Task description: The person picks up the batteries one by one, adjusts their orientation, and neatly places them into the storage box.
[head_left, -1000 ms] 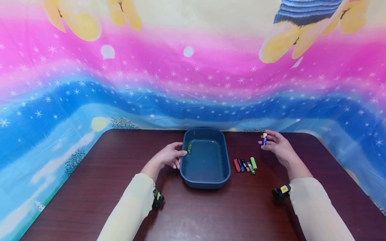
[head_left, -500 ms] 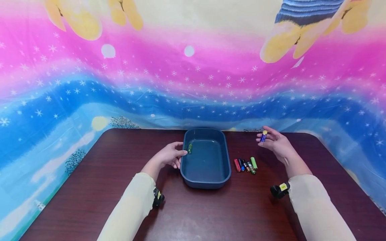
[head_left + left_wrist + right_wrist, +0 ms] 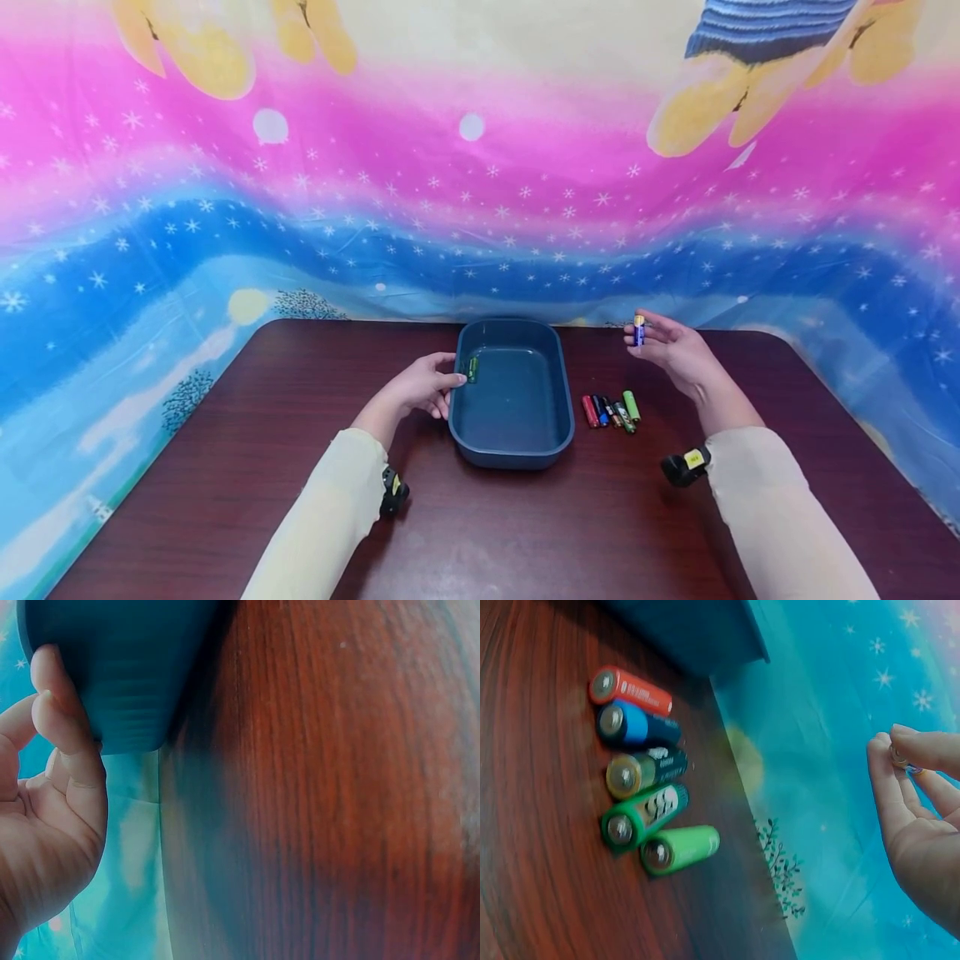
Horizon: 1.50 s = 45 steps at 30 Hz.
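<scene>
I see the left hand (image 3: 422, 387) gripping a dark tub (image 3: 513, 458), a green battery (image 3: 472, 370) inside, the right hand (image 3: 678, 350) pinching a purple battery (image 3: 639, 333), five batteries (image 3: 611, 412) on the worktop (image 3: 480, 533) beside the tub.

the tub (image 3: 517, 400) looks like smooth plastic with a soft sheen. the bench (image 3: 247, 467) shows glossy wood grain. the batteries (image 3: 649, 771) wear smooth, shiny wraps and bare metal ends. the backdrop (image 3: 480, 208) is faintly creased cloth; the sleeves (image 3: 315, 517) are matt cloth, the wrist cameras (image 3: 392, 492) dark plastic.
</scene>
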### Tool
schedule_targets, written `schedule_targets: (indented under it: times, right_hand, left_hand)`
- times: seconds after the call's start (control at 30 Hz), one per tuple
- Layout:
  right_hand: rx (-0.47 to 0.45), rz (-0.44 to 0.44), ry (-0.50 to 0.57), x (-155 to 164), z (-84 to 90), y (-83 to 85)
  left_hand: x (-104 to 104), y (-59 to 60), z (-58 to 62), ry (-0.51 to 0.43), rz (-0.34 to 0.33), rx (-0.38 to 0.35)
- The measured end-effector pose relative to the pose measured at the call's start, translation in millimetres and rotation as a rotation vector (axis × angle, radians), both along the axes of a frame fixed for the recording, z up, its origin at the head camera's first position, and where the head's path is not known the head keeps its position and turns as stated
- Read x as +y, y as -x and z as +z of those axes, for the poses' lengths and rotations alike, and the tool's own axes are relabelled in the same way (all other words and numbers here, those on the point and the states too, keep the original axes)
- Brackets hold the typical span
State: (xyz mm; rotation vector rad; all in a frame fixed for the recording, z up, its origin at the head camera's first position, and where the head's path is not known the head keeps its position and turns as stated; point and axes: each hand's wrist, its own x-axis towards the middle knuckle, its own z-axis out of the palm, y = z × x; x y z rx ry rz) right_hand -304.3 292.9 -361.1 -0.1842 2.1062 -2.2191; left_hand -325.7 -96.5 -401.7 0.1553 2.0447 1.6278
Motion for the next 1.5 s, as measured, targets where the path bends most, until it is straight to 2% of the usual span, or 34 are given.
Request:
schedule_targets:
  times: [0.33,0.83,1.5]
  right_hand:
    - [-0.004,-0.005,0.014,-23.8,11.6,4.0]
    - [-0.025,0.004,-0.052,-48.4,21.4,9.2]
    - [-0.037,0.048,0.040,-63.6,28.8,16.5]
  left_hand:
    - [0.5,1.3,-0.6,0.009,0.017,-0.003]
    - [0.2,-0.5,0.2,0.001,0.014,-0.005]
    - [-0.4,-1.5,1.8,0.012,0.012,-0.003]
